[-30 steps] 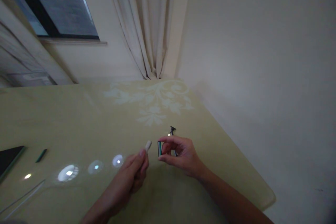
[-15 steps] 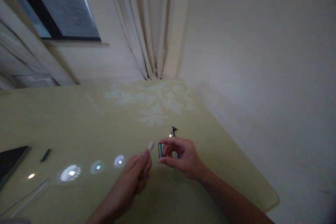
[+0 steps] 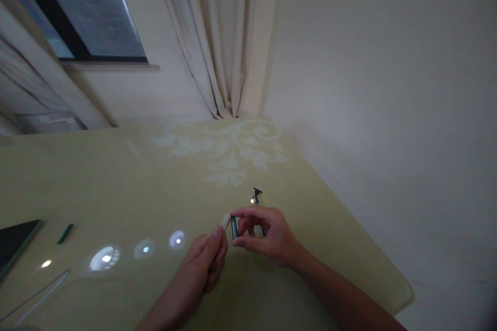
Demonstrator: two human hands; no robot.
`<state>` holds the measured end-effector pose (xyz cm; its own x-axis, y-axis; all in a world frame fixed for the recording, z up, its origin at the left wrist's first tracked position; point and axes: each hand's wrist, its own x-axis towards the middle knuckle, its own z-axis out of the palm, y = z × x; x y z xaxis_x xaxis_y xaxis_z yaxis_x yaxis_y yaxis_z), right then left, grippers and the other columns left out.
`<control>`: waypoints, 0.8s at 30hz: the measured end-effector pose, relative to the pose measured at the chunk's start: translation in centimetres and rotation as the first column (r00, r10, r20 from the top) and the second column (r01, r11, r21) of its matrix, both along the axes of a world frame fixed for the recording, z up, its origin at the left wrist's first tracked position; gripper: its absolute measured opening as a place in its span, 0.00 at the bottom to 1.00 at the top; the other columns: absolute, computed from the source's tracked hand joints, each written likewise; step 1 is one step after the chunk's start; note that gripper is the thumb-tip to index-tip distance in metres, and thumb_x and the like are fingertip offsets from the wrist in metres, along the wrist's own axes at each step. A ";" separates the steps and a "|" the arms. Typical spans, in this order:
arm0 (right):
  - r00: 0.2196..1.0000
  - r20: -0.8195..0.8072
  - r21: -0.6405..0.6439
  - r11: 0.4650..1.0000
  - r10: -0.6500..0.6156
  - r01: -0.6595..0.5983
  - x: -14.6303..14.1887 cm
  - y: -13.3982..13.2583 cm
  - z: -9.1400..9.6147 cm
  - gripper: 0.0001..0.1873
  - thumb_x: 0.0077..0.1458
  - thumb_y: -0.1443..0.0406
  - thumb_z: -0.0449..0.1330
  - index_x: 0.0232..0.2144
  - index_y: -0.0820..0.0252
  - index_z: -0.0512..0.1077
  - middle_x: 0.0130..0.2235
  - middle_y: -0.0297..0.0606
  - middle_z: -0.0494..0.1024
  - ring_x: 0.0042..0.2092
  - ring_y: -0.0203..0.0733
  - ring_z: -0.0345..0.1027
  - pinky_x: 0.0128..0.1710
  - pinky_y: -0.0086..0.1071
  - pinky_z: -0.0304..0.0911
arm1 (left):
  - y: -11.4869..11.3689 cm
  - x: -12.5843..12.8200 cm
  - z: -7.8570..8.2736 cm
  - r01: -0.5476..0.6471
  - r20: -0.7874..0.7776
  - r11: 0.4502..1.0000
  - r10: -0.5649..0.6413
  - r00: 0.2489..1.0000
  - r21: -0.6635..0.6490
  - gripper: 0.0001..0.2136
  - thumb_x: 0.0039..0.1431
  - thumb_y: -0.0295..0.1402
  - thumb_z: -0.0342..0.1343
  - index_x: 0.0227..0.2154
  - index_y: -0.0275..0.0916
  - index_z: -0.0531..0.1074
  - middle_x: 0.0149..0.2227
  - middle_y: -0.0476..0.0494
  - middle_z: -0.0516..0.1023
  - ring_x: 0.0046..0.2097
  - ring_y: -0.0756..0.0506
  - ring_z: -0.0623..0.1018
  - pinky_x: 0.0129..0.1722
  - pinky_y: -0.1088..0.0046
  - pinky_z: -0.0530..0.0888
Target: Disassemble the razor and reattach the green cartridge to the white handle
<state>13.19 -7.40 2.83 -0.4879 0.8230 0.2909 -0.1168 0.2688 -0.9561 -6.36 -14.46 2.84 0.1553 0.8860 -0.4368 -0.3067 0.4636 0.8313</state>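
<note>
My left hand [image 3: 207, 256] is closed round a slim tool with a pale, brush-like tip [image 3: 226, 221]; its handle is hidden in the fist. Between the thumb and index finger of my right hand [image 3: 267, 232] a razor cartridge [image 3: 234, 227] is pinched upright by its two ends, dark with a green strip. The pale tip reaches the cartridge's upper left side, touching it or nearly so. Behind my right hand a black razor [image 3: 257, 195] lies on the table, its lower part mostly covered by the fingers.
The glossy yellowish table [image 3: 116, 176] mirrors several lights. On its left lie a small dark green bar [image 3: 65, 234], a dark flat panel [image 3: 17, 243] and a thin white cable [image 3: 44, 295]. A wall [image 3: 368, 114] borders the right side; a curtain [image 3: 217, 36] hangs behind.
The gap between the pale tip and the razor cartridge has closed. My left hand has shifted slightly right, and the cartridge has moved a little left and tilted. The razor stays put.
</note>
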 end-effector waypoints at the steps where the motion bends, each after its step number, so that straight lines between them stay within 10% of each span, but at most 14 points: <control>1: 1.000 0.015 0.015 1.000 -0.008 0.007 0.0 0.0 0.1 0.26 0.52 0.58 0.80 0.52 0.57 0.83 0.32 0.36 0.84 0.31 0.36 0.75 0.31 0.28 0.69 | -0.1 0.1 0.0 0.003 -0.001 1.000 -0.003 1.000 -0.002 0.33 0.53 0.68 0.64 0.23 0.42 0.61 0.20 0.62 0.52 0.21 0.56 0.46 0.18 0.78 0.46; 24: 0.997 0.026 0.236 0.969 -0.079 0.071 0.2 0.2 0.3 0.23 0.57 0.56 0.77 0.52 0.57 0.82 0.30 0.35 0.82 0.29 0.36 0.72 0.25 0.27 0.62 | -0.1 0.0 -0.2 0.077 0.075 0.997 -0.077 0.994 0.006 0.32 0.55 0.67 0.62 0.23 0.43 0.59 0.20 0.62 0.51 0.21 0.55 0.45 0.18 0.79 0.46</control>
<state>13.39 -7.19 3.13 -0.4407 0.7682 0.4643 -0.0556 0.4929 -0.8683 -6.39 -14.54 2.62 0.2551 0.8714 -0.4189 -0.3319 0.4859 0.8086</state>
